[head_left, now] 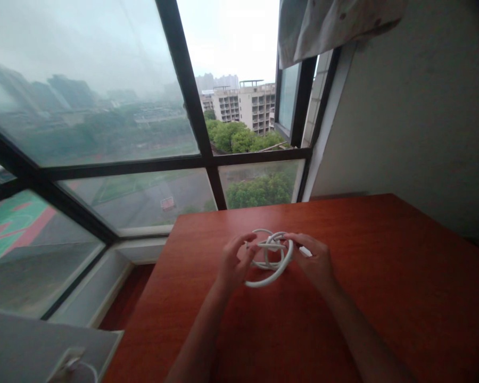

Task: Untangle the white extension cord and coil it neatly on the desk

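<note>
A white cable (274, 276), looped and tangled on itself, is held between my two hands over the reddish-brown table (363, 239). My left hand (234, 261) pinches a strand at the left side of the loops, thumb and forefinger close together. On the other side, my right hand (312, 260) grips the loops with its fingertips. A white plug end (305, 251) of the cable pokes out by the right fingers. Where the strands cross in the middle, I cannot tell how they run.
A dark-framed window (135, 167) stands behind and left of the table, with one pane open at the right. Cloth (335, 26) hangs at the top. A plain wall (407, 117) rises on the right. At lower left, a white cord (85, 366) runs from a wall socket.
</note>
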`<state>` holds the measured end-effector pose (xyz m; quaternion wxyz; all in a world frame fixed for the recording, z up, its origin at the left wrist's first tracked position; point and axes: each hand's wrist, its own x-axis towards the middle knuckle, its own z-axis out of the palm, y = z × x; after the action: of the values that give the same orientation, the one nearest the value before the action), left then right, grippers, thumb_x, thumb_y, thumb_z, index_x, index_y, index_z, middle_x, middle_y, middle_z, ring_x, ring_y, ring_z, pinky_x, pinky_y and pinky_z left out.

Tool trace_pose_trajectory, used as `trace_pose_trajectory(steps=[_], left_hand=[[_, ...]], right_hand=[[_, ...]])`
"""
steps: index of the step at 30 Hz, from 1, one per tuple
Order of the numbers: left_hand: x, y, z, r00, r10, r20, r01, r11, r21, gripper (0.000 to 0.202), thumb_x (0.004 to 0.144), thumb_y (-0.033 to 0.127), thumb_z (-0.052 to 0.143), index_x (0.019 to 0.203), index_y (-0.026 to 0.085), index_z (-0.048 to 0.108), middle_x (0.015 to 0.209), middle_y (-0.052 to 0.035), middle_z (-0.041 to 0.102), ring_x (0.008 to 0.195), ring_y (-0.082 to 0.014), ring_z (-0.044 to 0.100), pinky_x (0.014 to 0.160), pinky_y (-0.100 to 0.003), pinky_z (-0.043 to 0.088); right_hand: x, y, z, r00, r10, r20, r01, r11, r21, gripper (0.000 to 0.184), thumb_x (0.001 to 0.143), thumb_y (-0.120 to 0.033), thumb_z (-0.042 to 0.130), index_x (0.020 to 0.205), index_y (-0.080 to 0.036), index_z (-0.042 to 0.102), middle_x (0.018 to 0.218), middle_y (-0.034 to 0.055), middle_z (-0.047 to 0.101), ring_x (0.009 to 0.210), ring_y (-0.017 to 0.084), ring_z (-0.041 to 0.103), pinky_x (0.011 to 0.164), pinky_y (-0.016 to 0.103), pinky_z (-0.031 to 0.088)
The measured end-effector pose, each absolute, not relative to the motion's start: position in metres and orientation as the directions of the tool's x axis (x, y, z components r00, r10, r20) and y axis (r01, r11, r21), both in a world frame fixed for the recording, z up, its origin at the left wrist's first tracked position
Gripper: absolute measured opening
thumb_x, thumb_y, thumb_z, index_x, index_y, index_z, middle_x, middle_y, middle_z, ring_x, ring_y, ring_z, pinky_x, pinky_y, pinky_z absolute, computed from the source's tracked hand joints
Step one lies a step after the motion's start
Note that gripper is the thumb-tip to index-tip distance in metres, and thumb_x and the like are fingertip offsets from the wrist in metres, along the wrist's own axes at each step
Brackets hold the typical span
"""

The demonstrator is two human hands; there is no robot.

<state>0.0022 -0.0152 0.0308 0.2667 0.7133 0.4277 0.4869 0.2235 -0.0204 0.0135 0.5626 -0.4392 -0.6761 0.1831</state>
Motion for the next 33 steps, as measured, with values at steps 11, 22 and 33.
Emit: trace_pose_trajectory(steps=[11, 22, 33], left_hand=[[0.021, -0.022, 0.016, 0.167, 0.942, 0.292, 0.355, -0.334, 0.873, 0.050, 0.087, 0.021, 0.051, 0.136, 0.023, 0.043, 0.088, -0.0026, 0.069, 0.073, -0.0156, 0.063, 0.069, -0.026, 0.047], [0.012, -0.010, 0.007, -0.043, 0.945, 0.324, 0.403, -0.280, 0.871, 0.051, 0.074, 0.004, 0.048, 0.119, 0.026, 0.060, 0.103, -0.0041, 0.070, 0.095, -0.0214, 0.064, 0.089, -0.032, 0.046], [-0.008, 0.001, 0.006, -0.112, 0.943, 0.313, 0.615, -0.182, 0.767, 0.036, 0.083, 0.012, 0.049, 0.114, 0.023, 0.062, 0.106, -0.0085, 0.069, 0.094, -0.0243, 0.064, 0.086, -0.035, 0.045]], right_hand=[[0.206, -0.036, 0.034, -0.131, 0.663, 0.737, 0.385, 0.719, -0.578, 0.021, 0.084, -0.016, 0.058, 0.097, -0.027, 0.071, 0.087, 0.0036, 0.072, 0.081, 0.018, 0.067, 0.073, 0.030, 0.053], [0.215, -0.043, 0.043, -0.062, 0.790, 0.610, 0.150, 0.611, -0.777, 0.021, 0.089, -0.027, 0.052, 0.095, -0.024, 0.072, 0.093, 0.0067, 0.072, 0.087, 0.023, 0.067, 0.077, 0.036, 0.053], [0.213, -0.037, 0.038, -0.016, 0.893, 0.449, -0.028, 0.449, -0.893, 0.010, 0.080, -0.022, 0.057, 0.083, -0.021, 0.067, 0.078, 0.0030, 0.066, 0.073, 0.017, 0.062, 0.064, 0.027, 0.051]])
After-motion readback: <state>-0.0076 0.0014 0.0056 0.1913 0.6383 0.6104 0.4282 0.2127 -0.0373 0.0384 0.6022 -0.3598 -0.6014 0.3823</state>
